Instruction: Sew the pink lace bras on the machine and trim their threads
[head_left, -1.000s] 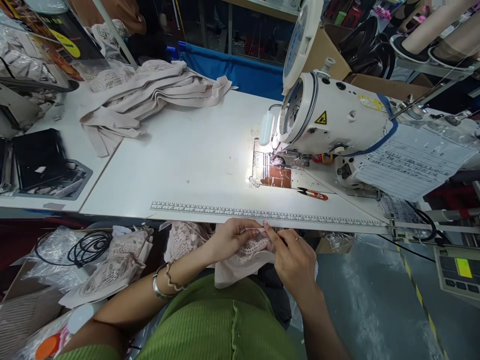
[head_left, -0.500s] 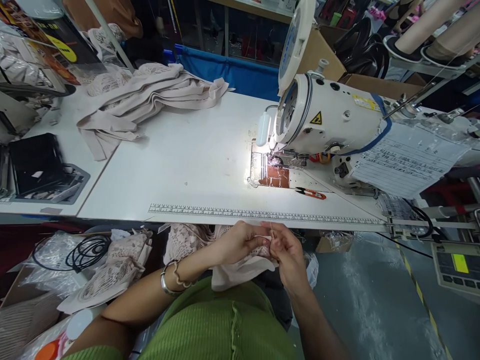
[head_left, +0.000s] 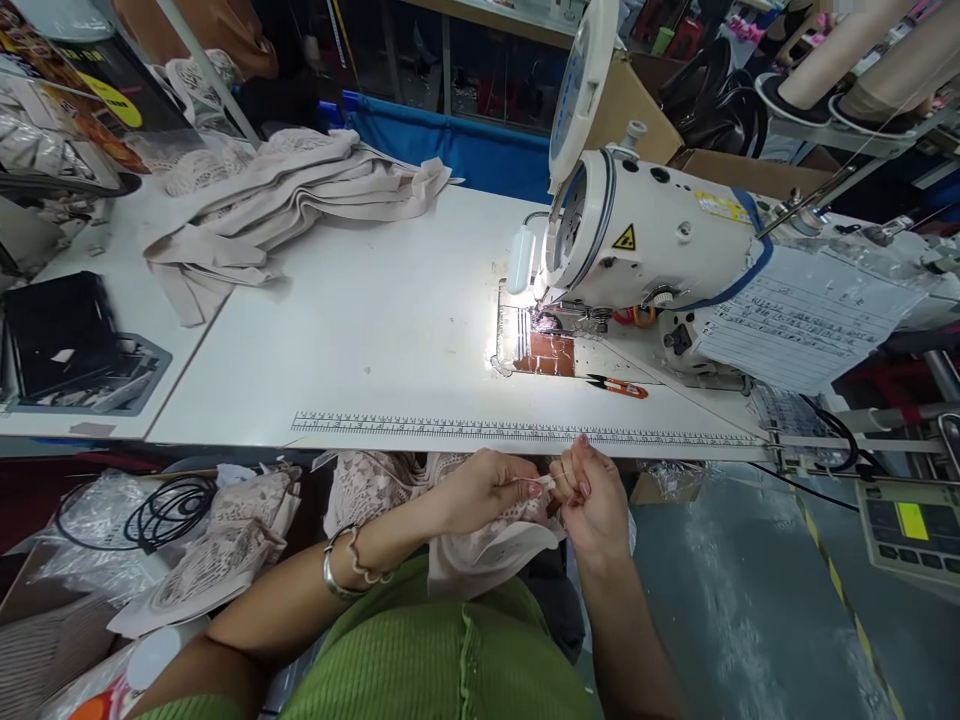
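My left hand (head_left: 487,490) is closed, pinching the edge of a beige lace garment (head_left: 480,560) between thumb and fingers. The garment hangs over my lap, below the table's front edge. Close beside it, my right hand (head_left: 596,500) is closed with its fingers curled in. A thin pale thread seems to run between the two hands, its end hidden in the right fingers. Above them stands a white sewing machine (head_left: 652,235), its lamp shining on the needle area. Orange-handled thread snips (head_left: 619,387) lie on the table by the needle plate.
A measuring tape strip (head_left: 450,430) runs along the front edge of the white table (head_left: 360,320). Beige garments (head_left: 300,190) are heaped at the back left. A black tray (head_left: 64,335) lies at the left. More lace pieces (head_left: 247,530) and plastic bags sit below the table.
My right hand has moved slightly right and turned, its fingers curling into a fist apart from the left. The left hand still pinches the lace. The view has shifted a little.
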